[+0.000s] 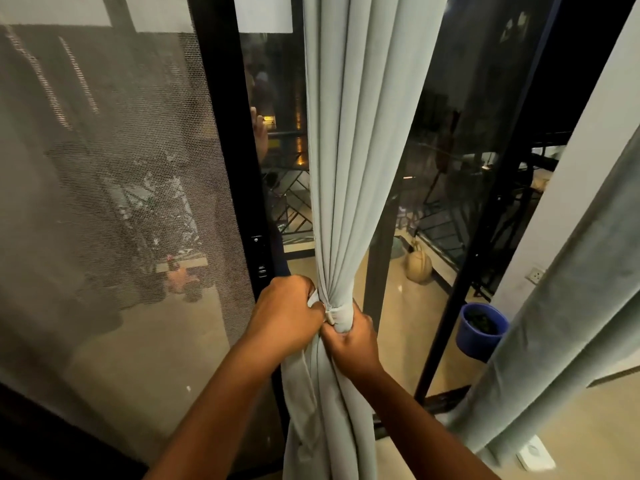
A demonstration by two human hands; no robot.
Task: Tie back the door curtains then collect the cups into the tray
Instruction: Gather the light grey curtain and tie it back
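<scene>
The pale grey-green door curtain [349, 168] hangs gathered into one tight column in front of the dark glass door [450, 168], its pleats drawn to a waist low in the view, where a lighter tie-back band [341, 317] is wrapped around the bundle. A second curtain [561, 306] of the same cloth hangs loose along the right edge, not yet tied by the look of it. No cups or tray are visible from this position. Judgement: the step in hand is securing the band on the first curtain; to do it well the gathered folds need to be kept compressed while the band ends are drawn snug and fastened, otherwise the pleats are likely to spill out below the waist. Both forearms reach forward and slightly upward from the bottom of the view, converging on the waist. The left hand [289, 318] is at the left side of the bundle, knuckles up, fingers curled tight on a pale end of the band. The right hand [349, 341] sits just below and right, touching the left, fingers curled round the curtain and band from beneath. Whether a knot or clip is formed cannot be told.
</scene>
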